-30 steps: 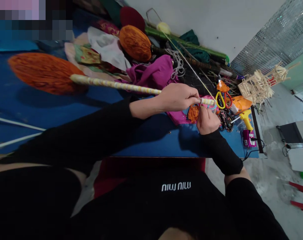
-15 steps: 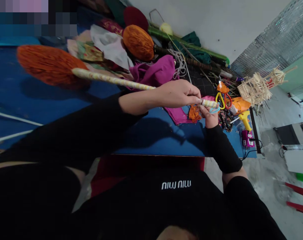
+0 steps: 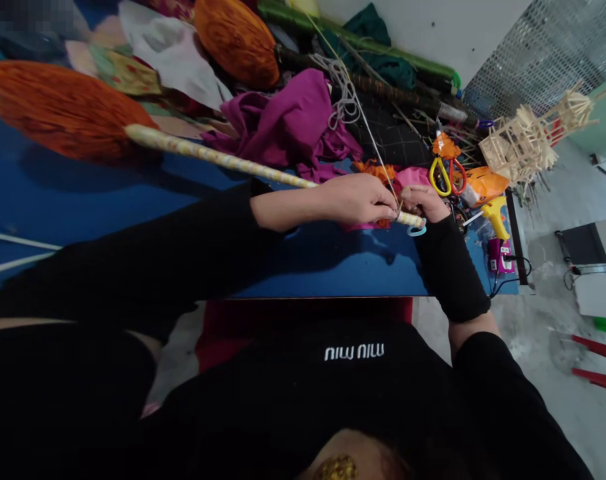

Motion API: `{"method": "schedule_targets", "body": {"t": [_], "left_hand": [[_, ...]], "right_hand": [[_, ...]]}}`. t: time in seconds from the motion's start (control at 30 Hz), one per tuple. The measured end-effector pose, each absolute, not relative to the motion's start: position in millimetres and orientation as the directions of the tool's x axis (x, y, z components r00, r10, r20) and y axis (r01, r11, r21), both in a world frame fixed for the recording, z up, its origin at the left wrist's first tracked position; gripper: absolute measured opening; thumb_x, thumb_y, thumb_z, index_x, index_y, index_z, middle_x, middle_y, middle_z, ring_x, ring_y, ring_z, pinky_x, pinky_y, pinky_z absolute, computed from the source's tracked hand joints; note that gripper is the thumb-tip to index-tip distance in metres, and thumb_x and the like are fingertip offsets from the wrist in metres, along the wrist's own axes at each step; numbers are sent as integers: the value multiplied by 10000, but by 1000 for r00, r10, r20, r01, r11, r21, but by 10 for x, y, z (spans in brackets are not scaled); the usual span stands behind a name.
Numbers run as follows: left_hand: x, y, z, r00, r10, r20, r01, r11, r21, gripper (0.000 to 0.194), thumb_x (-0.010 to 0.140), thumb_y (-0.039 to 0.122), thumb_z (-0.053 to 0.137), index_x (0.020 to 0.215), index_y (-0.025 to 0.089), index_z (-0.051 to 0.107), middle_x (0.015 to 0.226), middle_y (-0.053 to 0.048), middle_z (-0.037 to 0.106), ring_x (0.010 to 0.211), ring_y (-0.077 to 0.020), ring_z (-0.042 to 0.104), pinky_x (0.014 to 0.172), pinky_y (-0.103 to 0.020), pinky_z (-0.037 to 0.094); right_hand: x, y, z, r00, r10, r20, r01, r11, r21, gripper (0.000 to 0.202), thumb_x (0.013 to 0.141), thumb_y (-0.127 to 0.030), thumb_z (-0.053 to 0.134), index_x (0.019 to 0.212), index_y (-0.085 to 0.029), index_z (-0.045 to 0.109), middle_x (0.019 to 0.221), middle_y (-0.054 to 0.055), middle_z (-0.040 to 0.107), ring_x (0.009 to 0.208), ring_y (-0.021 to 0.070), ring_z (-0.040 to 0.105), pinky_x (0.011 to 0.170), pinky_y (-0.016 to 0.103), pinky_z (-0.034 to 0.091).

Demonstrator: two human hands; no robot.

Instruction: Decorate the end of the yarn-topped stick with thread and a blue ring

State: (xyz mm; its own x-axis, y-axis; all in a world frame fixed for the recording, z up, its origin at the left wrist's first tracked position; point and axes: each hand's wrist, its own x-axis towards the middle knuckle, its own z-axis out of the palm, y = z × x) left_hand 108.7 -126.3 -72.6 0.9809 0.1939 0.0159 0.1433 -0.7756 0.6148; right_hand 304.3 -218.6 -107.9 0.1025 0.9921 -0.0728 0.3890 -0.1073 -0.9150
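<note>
A long stick wrapped in yellow and white [image 3: 223, 159] runs from an orange cloth-covered bulb [image 3: 67, 110] at the left to its wrapped end between my hands. My left hand [image 3: 357, 200] is closed round the stick close to that end, palm down. My right hand [image 3: 425, 202] is just beyond, fingers curled in a pinch at a thin string [image 3: 371, 127] that comes down from the upper left to the stick. A light blue ring [image 3: 417, 231] hangs at the stick's tip, by my right wrist.
Purple cloth [image 3: 287, 123], a second orange bulb [image 3: 239, 40] and green rolls lie behind the stick. Scissors with yellow and red handles [image 3: 447, 177], a yellow glue gun [image 3: 496, 217] and a purple power strip [image 3: 501, 257] are at the right. A bamboo-stick model [image 3: 520, 147] stands behind them.
My right hand has moved from below the stick's end to above it, fingers now at the string. The string now stretches down to the stick. The camera view has shifted slightly.
</note>
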Motion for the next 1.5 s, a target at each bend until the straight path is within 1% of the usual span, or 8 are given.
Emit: {"method": "schedule_targets", "body": {"t": [0.27, 0.53, 0.7, 0.77, 0.87, 1.07, 1.17, 1.5], "left_hand": [[1126, -1274, -816, 965, 263, 5, 227, -840, 493, 364, 926, 341, 492, 977, 206, 827, 807, -35, 778, 605, -130, 563, 566, -240, 307], [1166, -1279, -914, 975, 219, -37, 209, -850, 484, 346, 919, 329, 484, 985, 234, 810, 892, -20, 800, 738, -148, 655, 606, -231, 350], [1157, -1246, -854, 973, 226, -42, 218, -846, 486, 358, 921, 333, 491, 1038, 242, 817, 817, -13, 781, 640, -134, 613, 582, -234, 329], [1138, -1224, -812, 975, 221, -9, 199, -859, 472, 375, 933, 357, 488, 1060, 233, 817, 819, -21, 783, 627, -135, 602, 581, -243, 319], [1109, -1198, -750, 978, 205, 32, 174, -894, 413, 400, 940, 383, 481, 1131, 244, 804, 874, -27, 799, 695, -150, 640, 611, -248, 329], [1068, -1206, -644, 925, 368, 91, 325, -893, 310, 442, 979, 396, 431, 1237, 224, 746, 1070, -66, 806, 911, -212, 715, 671, -275, 366], [1051, -1226, -618, 904, 408, 127, 353, -880, 318, 415, 993, 401, 423, 1149, 206, 755, 995, -75, 802, 898, -224, 721, 667, -284, 374], [1006, -1244, -557, 853, 475, 218, 371, -844, 388, 409, 992, 377, 435, 1180, 191, 747, 964, -63, 787, 905, -218, 721, 717, -286, 408]], "right_hand": [[2855, -2300, -942, 175, 971, 162, 356, 91, -930, 525, 793, -647, 712, 572, -201, 544, 564, -39, 470, 595, 91, 441, 593, 251, 393], [2781, -2334, -977, 189, 963, 191, 395, 103, -913, 461, 840, -574, 684, 599, -201, 560, 554, -53, 446, 580, 93, 438, 639, 279, 409], [2803, -2347, -983, 174, 944, 281, 508, 158, -847, 466, 911, -578, 607, 639, -202, 568, 591, -36, 507, 567, 95, 434, 616, 277, 397], [2803, -2374, -959, 141, 907, 396, 624, 229, -747, 461, 968, -551, 540, 671, -201, 583, 622, -18, 537, 591, 107, 468, 628, 280, 404], [2785, -2441, -918, 32, 833, 552, 850, 267, -454, 467, 1042, -483, 425, 737, -194, 631, 665, 13, 569, 632, 127, 503, 645, 286, 403], [2694, -2565, -949, -89, 815, 573, 988, 0, 154, 465, 1071, -437, 386, 821, -196, 695, 671, 45, 581, 648, 157, 500, 644, 310, 353], [2646, -2582, -1005, -125, 785, 607, 969, -35, 245, 422, 1066, -394, 417, 825, -195, 700, 649, 38, 559, 652, 157, 508, 641, 313, 344], [2613, -2586, -1137, -92, 755, 649, 944, -141, 298, 378, 1052, -336, 412, 913, -170, 722, 643, 28, 567, 537, 128, 389, 580, 327, 281]]}}
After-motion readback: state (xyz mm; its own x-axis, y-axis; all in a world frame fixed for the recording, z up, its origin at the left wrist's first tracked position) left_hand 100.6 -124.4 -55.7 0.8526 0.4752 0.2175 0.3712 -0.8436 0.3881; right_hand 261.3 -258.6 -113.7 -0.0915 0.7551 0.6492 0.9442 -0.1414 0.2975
